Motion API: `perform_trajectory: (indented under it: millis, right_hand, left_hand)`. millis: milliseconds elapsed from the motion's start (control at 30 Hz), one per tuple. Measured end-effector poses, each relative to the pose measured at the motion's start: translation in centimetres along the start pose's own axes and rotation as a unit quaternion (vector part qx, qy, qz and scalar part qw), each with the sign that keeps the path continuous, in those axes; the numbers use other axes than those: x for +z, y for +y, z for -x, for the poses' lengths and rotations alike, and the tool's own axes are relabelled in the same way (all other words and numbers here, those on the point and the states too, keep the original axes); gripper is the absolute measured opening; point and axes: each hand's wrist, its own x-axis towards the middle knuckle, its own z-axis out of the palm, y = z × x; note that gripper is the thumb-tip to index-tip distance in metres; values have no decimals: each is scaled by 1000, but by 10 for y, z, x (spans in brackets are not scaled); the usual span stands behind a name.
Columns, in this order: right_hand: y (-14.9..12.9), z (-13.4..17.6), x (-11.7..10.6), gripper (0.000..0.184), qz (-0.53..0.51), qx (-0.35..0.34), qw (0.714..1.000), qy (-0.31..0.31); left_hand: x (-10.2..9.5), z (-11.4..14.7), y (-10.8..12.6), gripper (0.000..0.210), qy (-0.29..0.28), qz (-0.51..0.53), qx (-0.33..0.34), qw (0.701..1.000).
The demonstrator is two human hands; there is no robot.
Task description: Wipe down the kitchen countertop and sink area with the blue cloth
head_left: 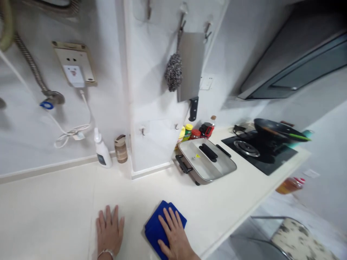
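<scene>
On the white countertop (54,202) my left hand (109,231) lies flat, palm down, with its fingers stretched out and a bracelet at the wrist. Nothing shows under it. My right hand (175,234) rests spread on a folded blue cloth (154,227), pressing it to the counter; the fingers are extended, not wrapped round it. Beyond the cloth stands a rectangular electric pan (189,159) with a glass lid and black handles. A white spray bottle (103,150) and a brown-lidded jar (120,148) stand by the wall, beyond my left hand.
A cleaver (191,66) and a steel wool scrubber (174,72) hang from hooks on the pillar. Farther right, a wok (273,128) sits on the black stove (257,151) under a range hood (292,54). A chair (300,240) stands beyond the counter's front edge.
</scene>
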Motion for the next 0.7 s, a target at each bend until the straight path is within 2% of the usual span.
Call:
perform_trajectory:
  millis: [200,400,533,633,700]
  right_hand:
    - [52,49,-12,71,76,111,989,67]
    - [130,84,-22,64,150,233,955,103]
    - [168,79,-34,63,182,364,910,85]
    - [176,65,-38,63,187,445,872,79]
    - [174,58,-37,65,183,467,862,80]
  left_hand:
    - [-6,-5,0,56,-54,10,-8,998]
    - [-17,-11,9,59,-89,19,-33,995]
    - [-17,-13,10,61,-90,19,-31,995]
    - [-15,-13,8,62,-85,18,-19,996]
    - [-14,-14,8,63,-70,19,-6,997]
